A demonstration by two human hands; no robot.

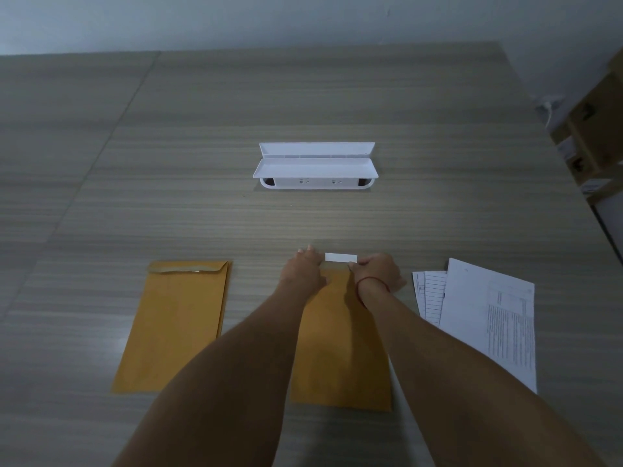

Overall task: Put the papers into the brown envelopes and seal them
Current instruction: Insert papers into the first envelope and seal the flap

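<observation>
A brown envelope (340, 348) lies lengthwise in front of me on the wooden table (303, 214), partly under my forearms. At its far end a white strip (340, 257) shows between my hands. My left hand (305, 269) rests on the envelope's top left corner, fingers extended. My right hand (377, 269) pinches the right end of the white strip at the flap. A second brown envelope (178, 325) lies to the left, its flap folded down. Printed and lined papers (485, 318) lie to the right.
A white plastic cable box (315, 166) with its lid open is set into the table further back. Cardboard boxes (596, 139) stand beyond the table's right edge. A wall runs behind the table.
</observation>
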